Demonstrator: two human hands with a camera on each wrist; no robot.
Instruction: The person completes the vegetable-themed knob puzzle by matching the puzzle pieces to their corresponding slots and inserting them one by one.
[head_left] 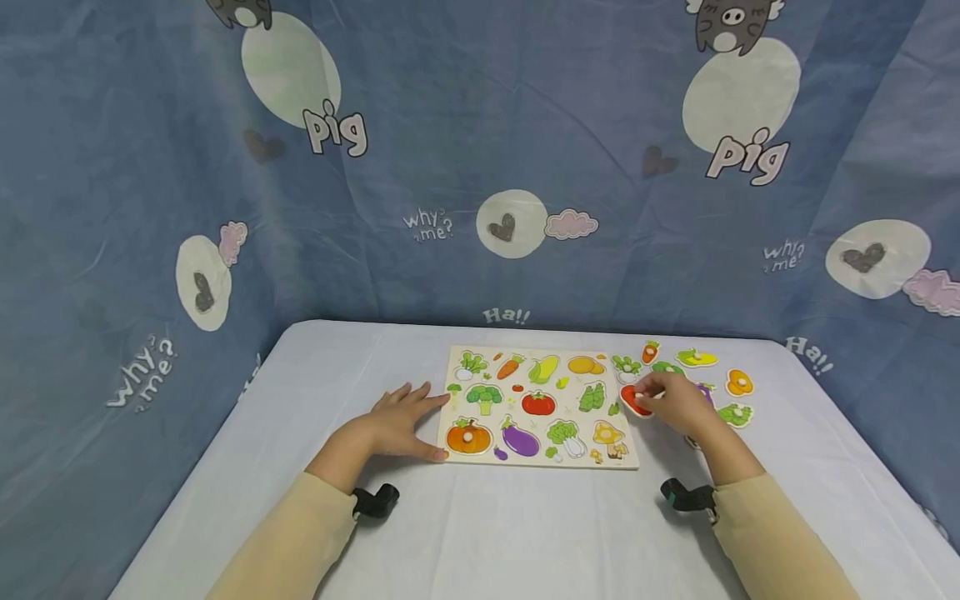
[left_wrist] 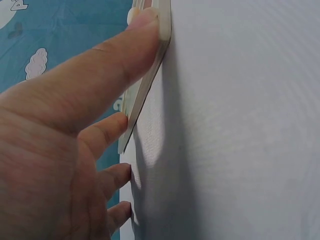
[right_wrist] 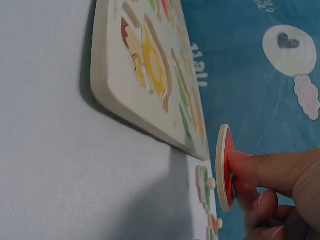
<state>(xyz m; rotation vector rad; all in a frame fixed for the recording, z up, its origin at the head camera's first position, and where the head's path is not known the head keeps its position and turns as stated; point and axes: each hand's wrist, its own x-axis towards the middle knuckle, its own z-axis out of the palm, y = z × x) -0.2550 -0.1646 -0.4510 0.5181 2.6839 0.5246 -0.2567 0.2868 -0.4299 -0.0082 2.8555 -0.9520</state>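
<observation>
My right hand [head_left: 678,404] pinches a red tomato puzzle piece [head_left: 633,401] just off the right edge of a wooden vegetable puzzle board [head_left: 540,464]. Seen from the right wrist, this tomato piece [right_wrist: 220,165] stands on edge between thumb and fingers, raised above the table. My left hand [head_left: 401,421] lies spread at the board's left side, its thumb on the near left corner and the index fingertip at the edge. A pumpkin piece [head_left: 468,437] with a knob sits in the board's near left slot. The board's tomato picture [head_left: 538,403] shows in the middle.
Loose knobbed pieces lie right of the board: a carrot [head_left: 650,352], a corn [head_left: 697,357], an orange-yellow piece [head_left: 739,382], a green leafy piece [head_left: 735,415] and others partly behind my right hand. A patterned blue curtain [head_left: 420,275] hangs behind the white table [head_left: 525,533].
</observation>
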